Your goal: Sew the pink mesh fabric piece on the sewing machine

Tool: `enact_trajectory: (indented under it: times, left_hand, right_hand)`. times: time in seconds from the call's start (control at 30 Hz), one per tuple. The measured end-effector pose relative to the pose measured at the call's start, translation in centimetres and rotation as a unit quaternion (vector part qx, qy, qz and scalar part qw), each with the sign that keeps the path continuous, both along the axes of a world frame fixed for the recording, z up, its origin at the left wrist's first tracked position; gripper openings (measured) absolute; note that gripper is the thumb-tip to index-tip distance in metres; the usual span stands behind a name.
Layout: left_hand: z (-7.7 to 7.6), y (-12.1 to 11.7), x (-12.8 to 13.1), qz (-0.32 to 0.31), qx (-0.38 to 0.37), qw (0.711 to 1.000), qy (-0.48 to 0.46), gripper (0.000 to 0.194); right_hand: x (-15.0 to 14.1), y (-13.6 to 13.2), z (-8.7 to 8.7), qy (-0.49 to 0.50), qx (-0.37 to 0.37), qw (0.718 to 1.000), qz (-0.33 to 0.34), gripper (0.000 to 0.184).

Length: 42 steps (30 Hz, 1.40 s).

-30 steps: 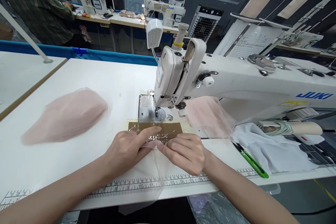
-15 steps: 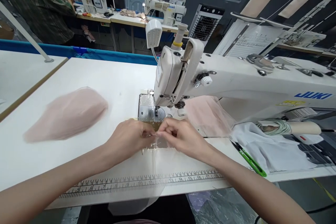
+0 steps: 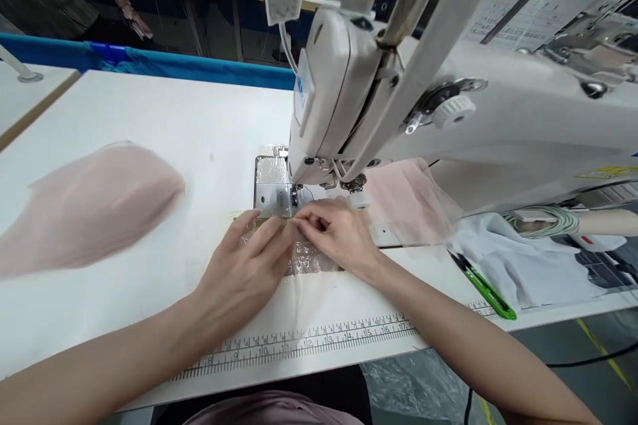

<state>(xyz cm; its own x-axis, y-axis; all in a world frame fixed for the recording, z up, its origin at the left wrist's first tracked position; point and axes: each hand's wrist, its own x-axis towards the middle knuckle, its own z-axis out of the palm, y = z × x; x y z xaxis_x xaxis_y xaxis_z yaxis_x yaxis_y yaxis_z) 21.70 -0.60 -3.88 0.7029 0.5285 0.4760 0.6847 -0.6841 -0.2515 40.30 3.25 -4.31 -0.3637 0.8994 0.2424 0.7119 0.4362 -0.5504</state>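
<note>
My right hand (image 3: pixel 339 232) pinches the edge of a thin, sheer pale fabric (image 3: pixel 299 295) just in front of the presser foot (image 3: pixel 294 196). Beside it, my left hand (image 3: pixel 252 259) lies with fingers apart on the clear-taped plate, its inner fingertips close to the pinch. The fabric hangs down toward the table's front edge and is hard to see against the white. Above both hands stands the white sewing machine head (image 3: pixel 329 93). How much fabric lies under the left palm is hidden.
Sheer pink pieces (image 3: pixel 104 206) lie at the left, and another pink stack (image 3: pixel 411 202) sits right of the needle. Green thread snips (image 3: pixel 486 289) rest by white cloth (image 3: pixel 528 265) at the right. A printed ruler (image 3: pixel 309 343) runs along the front edge.
My view has moved closer to the machine. The left hand has gone from a pinch at the fabric to spread fingers laid flat; the right hand keeps pinching, now nearer the presser foot.
</note>
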Motion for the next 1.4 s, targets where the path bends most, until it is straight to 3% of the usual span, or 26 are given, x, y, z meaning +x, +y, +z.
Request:
enact_trajectory:
  times: [0.27, 0.47, 0.67, 0.83, 1.03, 1.4]
  left_hand:
    - [-0.3, -0.1, 0.0, -0.003, -0.063, 0.998, -0.008, 0.029]
    - [-0.3, 0.6, -0.1, 0.003, -0.097, 0.994, -0.041, 0.026]
    - [-0.3, 0.9, -0.1, 0.006, -0.092, 0.995, -0.040, 0.030]
    - [-0.4, 1.2, 0.0, 0.005, -0.090, 0.995, -0.046, 0.029]
    - [-0.5, 1.2, -0.1, 0.007, -0.092, 0.995, -0.044, 0.028]
    - [-0.4, 1.4, 0.1, 0.027, -0.096, 0.995, -0.030, 0.035]
  right_hand:
    - [0.8, -0.6, -0.3, -0.038, 0.098, 0.994, 0.001, 0.017]
    - [0.7, -0.9, -0.3, -0.136, 0.101, 0.985, 0.016, 0.036]
    - [1.6, -0.3, 0.0, -0.269, 0.200, 0.941, -0.043, 0.035]
    - [2.4, -0.7, 1.2, -0.265, 0.287, 0.919, -0.046, 0.023]
    - [1.0, -2.3, 0.9, -0.211, 0.236, 0.947, 0.052, 0.026]
    - [0.9, -2.1, 0.0, -0.250, 0.236, 0.938, 0.040, 0.028]
